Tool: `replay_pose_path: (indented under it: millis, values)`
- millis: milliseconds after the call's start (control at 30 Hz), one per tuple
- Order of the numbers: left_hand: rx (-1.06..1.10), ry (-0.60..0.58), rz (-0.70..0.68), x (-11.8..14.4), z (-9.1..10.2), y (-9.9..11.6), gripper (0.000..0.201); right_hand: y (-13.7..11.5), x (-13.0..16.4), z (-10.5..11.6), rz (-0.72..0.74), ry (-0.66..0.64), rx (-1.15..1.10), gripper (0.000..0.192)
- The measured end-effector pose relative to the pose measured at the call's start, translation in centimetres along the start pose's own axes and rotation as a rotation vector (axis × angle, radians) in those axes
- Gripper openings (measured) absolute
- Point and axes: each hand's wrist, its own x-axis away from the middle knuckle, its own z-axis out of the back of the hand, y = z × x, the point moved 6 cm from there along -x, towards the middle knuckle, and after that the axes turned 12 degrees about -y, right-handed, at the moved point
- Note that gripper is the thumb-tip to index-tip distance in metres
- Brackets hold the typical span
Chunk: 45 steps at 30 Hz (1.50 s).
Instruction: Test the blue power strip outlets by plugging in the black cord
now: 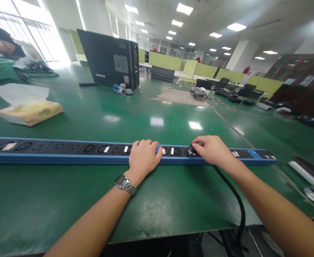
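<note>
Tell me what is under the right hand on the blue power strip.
The right hand grips a black plug seated in the power strip; its black cable trails off the table edge. The socket beneath is covered.

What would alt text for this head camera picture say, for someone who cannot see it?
Two bare hands rest on a long blue power strip lying across a green table: the left hand presses on the strip, while the right hand grips a black plug with its cable. A tissue pack lies further back.
</note>
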Motion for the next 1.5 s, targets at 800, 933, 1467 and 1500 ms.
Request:
replay_pose_path:
  millis: [800,933,1467,1500]
  values:
    - [0.038,-0.020,0.005,0.2,0.2,-0.1,0.039,-3.1,-0.9,-0.9,-0.145,-0.063,0.198,0.025]
    - [0.036,-0.026,0.001,0.2,0.2,-0.1,0.039,-1.6,-2.3,-0.7,-0.118,-0.084,0.136,0.019]
    - [0.508,0.156,-0.045,1.2,2.1,-0.8,0.027,2.8,-3.0,-2.6,-0.033,0.077,-0.216,0.050]
    - [0.600,0.154,-0.075,1.5,2.3,-0.3,0.028,4.0,-3.1,-2.8,-0.105,0.164,-0.222,0.050]
